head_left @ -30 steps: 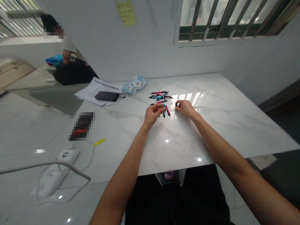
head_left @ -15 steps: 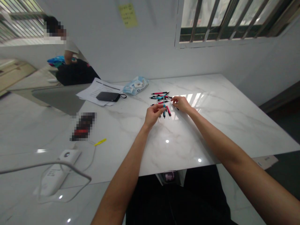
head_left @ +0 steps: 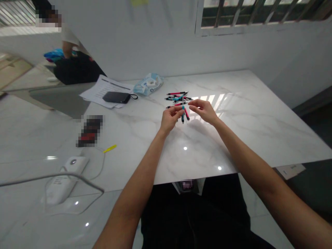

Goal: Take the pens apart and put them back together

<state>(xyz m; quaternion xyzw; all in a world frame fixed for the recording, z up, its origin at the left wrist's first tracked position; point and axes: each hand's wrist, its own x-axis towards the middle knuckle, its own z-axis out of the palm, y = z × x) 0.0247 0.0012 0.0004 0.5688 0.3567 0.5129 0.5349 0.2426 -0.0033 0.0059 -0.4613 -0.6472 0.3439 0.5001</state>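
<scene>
My left hand [head_left: 171,118] is closed in a pinch around a blue pen barrel [head_left: 183,108] held over the table. To its right, my right hand [head_left: 203,110] hovers with curved fingers; a gap shows between thumb and forefinger, and no object can be made out there. Under and beside the hands lie a red pen barrel [head_left: 187,114] and a dark blue pen barrel [head_left: 183,118]. Just beyond the fingers, a red and black pen [head_left: 176,104] lies crosswise. Several more red, blue and black pens [head_left: 178,98] form a loose pile behind it.
A blue-and-white soft pack [head_left: 148,84], printed papers [head_left: 101,90] and a black phone-like object [head_left: 116,97] with a loop sit at the back left. Left are a white power strip [head_left: 66,180], a cable and a yellow tag [head_left: 110,148]. Another person [head_left: 67,45] sits beyond.
The view has tilted down, so the scene sits higher in the picture. My right hand has drawn slightly back from the pens, its thumb and forefinger parting. My left hand keeps its pinch.
</scene>
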